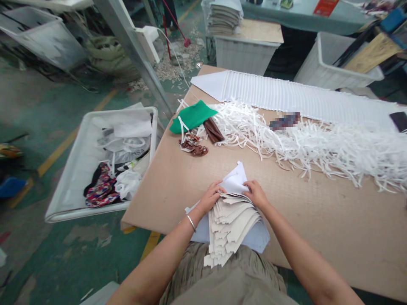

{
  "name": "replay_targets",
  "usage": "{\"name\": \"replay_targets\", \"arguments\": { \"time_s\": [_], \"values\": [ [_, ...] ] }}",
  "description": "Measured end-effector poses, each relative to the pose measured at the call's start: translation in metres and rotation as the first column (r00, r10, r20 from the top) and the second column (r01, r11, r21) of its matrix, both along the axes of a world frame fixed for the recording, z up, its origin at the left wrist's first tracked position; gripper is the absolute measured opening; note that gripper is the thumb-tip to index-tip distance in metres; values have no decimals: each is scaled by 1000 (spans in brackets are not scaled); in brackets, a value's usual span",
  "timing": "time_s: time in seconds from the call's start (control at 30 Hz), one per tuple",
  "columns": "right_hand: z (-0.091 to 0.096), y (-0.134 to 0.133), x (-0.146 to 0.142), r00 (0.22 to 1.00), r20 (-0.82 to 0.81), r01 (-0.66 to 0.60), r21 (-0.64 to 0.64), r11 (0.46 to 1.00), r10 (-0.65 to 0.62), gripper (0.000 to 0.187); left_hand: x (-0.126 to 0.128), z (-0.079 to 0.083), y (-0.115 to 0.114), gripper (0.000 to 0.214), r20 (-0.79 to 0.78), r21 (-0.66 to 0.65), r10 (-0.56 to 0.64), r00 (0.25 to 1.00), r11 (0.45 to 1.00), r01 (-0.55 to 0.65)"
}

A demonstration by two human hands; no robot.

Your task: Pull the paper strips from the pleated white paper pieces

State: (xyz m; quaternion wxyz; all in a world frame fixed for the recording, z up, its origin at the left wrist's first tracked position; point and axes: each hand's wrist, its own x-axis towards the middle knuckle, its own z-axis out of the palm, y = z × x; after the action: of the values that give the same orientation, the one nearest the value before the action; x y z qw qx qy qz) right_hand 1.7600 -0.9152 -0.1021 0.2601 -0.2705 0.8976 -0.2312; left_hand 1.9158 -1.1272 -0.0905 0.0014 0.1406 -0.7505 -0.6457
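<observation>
My left hand point(210, 198) and my right hand point(257, 194) grip the top of a stack of notched cream sheet pieces point(230, 226) at the table's near edge. A white folded sheet point(235, 180) rises between my hands, and a pale blue sheet point(257, 237) lies under the stack. A metal bangle point(191, 223) circles my left wrist. Farther off on the tan board table point(321, 241) lie a heap of white shredded strips point(318, 146), a long pleated white sheet point(286, 95), green cloth point(191, 117) and brown scraps point(193, 147). None touches my hands.
A white plastic bin point(85, 213) holding bags and patterned cloth stands left of the table. Behind the table are a metal post point(133, 51), a stack of folded sheets point(224, 17), and another white bin point(337, 63). Scraps litter the green floor point(79, 254).
</observation>
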Motion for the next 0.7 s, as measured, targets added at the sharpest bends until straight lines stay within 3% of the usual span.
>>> {"name": "replay_targets", "arguments": {
  "time_s": [0.07,0.13,0.17,0.23,0.33,0.47,0.6,0.7],
  "values": [
    [3,6,8,977,197,126,-207,970,-85,52,0,4,0,27,16,20,-16,1000,1000,16],
    [4,9,11,896,404,330,-332,884,-184,64,1,8,0,27,38,65,-31,999,997,28],
    [2,10,10,864,442,406,-333,851,-239,67,1,10,0,26,48,84,-26,999,996,22],
    [-3,10,5,856,372,474,-285,833,-360,65,1,13,1,24,58,100,0,998,995,-5],
    [-12,3,-2,880,212,465,-199,863,-425,59,1,15,2,25,43,97,18,999,995,-22],
    [2,-7,5,881,294,436,-198,878,-371,48,0,14,0,28,40,72,25,999,997,-28],
    [23,3,20,898,327,384,-261,886,-294,65,-1,2,-8,40,129,11,125,984,992,-127],
    [23,26,28,855,482,398,-376,837,-191,76,-2,-7,-14,51,135,-142,253,958,962,-234]
  ]
}}
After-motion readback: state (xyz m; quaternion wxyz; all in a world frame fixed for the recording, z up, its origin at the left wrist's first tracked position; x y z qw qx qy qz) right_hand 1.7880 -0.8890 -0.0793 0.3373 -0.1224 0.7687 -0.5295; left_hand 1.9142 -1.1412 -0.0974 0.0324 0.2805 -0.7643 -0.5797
